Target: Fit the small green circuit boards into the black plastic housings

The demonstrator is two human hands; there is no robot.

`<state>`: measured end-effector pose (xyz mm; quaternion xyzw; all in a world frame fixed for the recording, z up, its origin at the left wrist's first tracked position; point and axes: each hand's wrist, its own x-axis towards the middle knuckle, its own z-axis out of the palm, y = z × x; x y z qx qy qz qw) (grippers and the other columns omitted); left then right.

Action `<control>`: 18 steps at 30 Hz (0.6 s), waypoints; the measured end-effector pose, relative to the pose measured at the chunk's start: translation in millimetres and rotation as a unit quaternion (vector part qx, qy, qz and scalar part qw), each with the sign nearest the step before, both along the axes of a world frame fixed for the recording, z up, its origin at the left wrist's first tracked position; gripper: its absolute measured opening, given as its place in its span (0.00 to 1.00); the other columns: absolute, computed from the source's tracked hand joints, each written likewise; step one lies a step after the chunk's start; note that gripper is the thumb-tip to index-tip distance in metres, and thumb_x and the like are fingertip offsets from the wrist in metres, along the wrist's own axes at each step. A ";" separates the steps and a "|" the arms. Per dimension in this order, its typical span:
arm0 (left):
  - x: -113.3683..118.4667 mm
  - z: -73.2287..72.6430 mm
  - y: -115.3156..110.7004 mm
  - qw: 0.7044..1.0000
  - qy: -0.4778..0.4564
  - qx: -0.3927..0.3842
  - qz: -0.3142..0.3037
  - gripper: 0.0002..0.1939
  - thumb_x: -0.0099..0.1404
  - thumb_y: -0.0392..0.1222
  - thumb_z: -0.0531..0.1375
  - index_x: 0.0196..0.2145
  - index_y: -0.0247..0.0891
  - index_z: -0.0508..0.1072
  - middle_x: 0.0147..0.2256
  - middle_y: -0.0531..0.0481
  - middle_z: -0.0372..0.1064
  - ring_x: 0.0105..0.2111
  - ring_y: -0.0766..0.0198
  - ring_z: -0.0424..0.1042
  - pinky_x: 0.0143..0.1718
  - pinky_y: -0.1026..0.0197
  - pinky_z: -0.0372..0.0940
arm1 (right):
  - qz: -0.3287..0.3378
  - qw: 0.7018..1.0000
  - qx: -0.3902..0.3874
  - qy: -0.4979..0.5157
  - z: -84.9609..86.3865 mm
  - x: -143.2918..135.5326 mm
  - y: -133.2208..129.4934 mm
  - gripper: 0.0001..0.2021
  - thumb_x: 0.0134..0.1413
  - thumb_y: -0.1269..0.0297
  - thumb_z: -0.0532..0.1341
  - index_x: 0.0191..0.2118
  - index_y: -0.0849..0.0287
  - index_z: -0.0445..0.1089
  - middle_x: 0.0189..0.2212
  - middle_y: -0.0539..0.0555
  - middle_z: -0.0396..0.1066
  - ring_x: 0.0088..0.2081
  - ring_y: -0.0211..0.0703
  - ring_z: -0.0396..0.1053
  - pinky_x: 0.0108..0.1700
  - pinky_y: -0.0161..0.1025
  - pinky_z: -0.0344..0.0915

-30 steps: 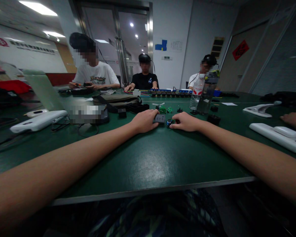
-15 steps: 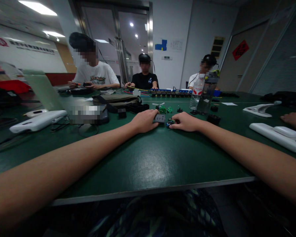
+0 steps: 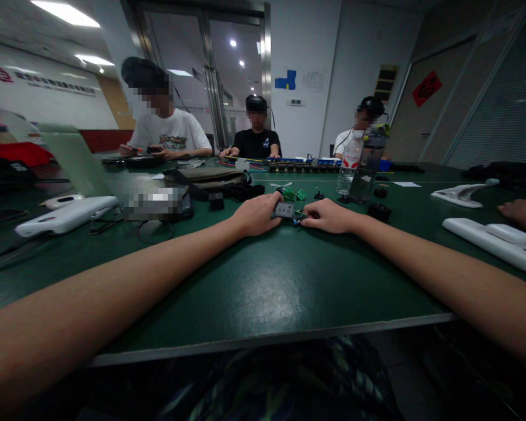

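My left hand is closed on a small grey plastic case marked "SPD", gripping its left side just above the table. At the case's right side, my right hand pinches a small green circuit board with a blue part on it. The board is right up against the case; whether any of it is inside I cannot tell. Just behind lie a green terminal block and other small green parts. A small black part stands to their right.
A clear bottle and a taller dark bottle stand beyond my right hand, near black blocks. White devices lie at the right, a white case at the left. A bag lies behind. Several people sit around the table.
My right hand has brought the circuit board slightly left, closer to the grey case. The left hand and the case have hardly moved.
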<state>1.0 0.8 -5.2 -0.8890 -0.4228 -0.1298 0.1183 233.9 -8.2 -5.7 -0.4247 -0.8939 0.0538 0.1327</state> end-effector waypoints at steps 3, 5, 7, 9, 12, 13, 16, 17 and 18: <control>-0.4 0.4 -0.5 1.000 -0.007 -0.004 -0.003 0.20 0.64 0.46 0.55 0.53 0.38 0.61 0.49 0.41 0.72 0.48 0.50 0.74 0.47 0.53 0.68 | -0.002 1.000 -0.002 0.003 -0.1 0.1 -0.7 0.12 0.58 0.57 0.59 0.28 0.59 0.65 0.24 0.47 0.63 0.27 0.37 0.60 0.33 0.35 0.50; -0.7 0.2 -0.3 1.000 -0.013 -0.008 -0.005 0.20 0.64 0.45 0.55 0.53 0.39 0.61 0.48 0.41 0.72 0.48 0.51 0.74 0.46 0.53 0.68 | -0.001 1.000 -0.001 0.008 -0.2 0.2 -0.8 0.12 0.58 0.57 0.60 0.29 0.59 0.65 0.24 0.47 0.63 0.27 0.37 0.60 0.33 0.35 0.50; -1.1 -0.3 0.3 1.000 -0.019 -0.010 -0.005 0.20 0.63 0.45 0.56 0.52 0.39 0.61 0.48 0.41 0.72 0.47 0.51 0.74 0.46 0.54 0.68 | 0.002 1.000 -0.001 0.016 -0.5 0.3 -0.7 0.11 0.57 0.57 0.60 0.29 0.59 0.66 0.24 0.47 0.63 0.28 0.37 0.60 0.33 0.35 0.50; -1.4 -0.8 0.9 1.000 -0.023 -0.010 -0.005 0.20 0.63 0.45 0.56 0.52 0.39 0.60 0.48 0.42 0.72 0.47 0.51 0.74 0.46 0.54 0.68 | 0.004 1.000 -0.002 0.021 -0.9 0.3 -0.5 0.10 0.57 0.58 0.60 0.30 0.59 0.66 0.24 0.47 0.63 0.28 0.37 0.60 0.33 0.34 0.50; -1.7 -1.2 1.8 1.000 -0.025 -0.008 -0.006 0.20 0.63 0.45 0.56 0.52 0.39 0.60 0.47 0.42 0.72 0.47 0.51 0.74 0.45 0.54 0.68 | 0.004 1.000 0.000 0.023 -1.3 0.4 -0.2 0.10 0.56 0.59 0.61 0.30 0.59 0.65 0.24 0.47 0.64 0.28 0.36 0.60 0.34 0.34 0.51; -1.7 -1.2 2.0 1.000 -0.025 -0.008 -0.006 0.20 0.63 0.45 0.56 0.52 0.39 0.60 0.47 0.42 0.72 0.47 0.51 0.74 0.45 0.54 0.68 | 0.004 1.000 0.002 0.022 -1.4 0.3 -0.1 0.09 0.56 0.59 0.61 0.30 0.59 0.65 0.24 0.47 0.64 0.28 0.36 0.60 0.34 0.34 0.51; -1.5 -1.0 2.0 1.000 -0.023 -0.011 -0.006 0.20 0.63 0.45 0.56 0.52 0.39 0.60 0.47 0.41 0.72 0.47 0.51 0.74 0.45 0.54 0.68 | 0.002 1.000 0.004 0.018 -1.6 0.2 0.3 0.09 0.56 0.60 0.61 0.29 0.59 0.65 0.24 0.47 0.63 0.28 0.36 0.60 0.33 0.34 0.51; -1.4 -0.9 1.8 1.000 -0.023 -0.011 -0.004 0.20 0.63 0.45 0.56 0.52 0.39 0.60 0.47 0.41 0.72 0.47 0.51 0.74 0.45 0.53 0.68 | 0.002 1.000 0.004 0.015 -1.6 0.2 0.5 0.09 0.56 0.60 0.61 0.29 0.59 0.65 0.24 0.47 0.63 0.28 0.36 0.60 0.33 0.34 0.50; -1.3 -0.8 1.4 1.000 -0.023 -0.011 -0.002 0.20 0.63 0.45 0.56 0.52 0.39 0.60 0.47 0.41 0.72 0.47 0.51 0.74 0.45 0.53 0.68 | 0.001 1.000 0.005 0.012 -1.6 0.2 0.8 0.09 0.57 0.60 0.60 0.29 0.59 0.65 0.24 0.47 0.63 0.28 0.36 0.60 0.33 0.34 0.50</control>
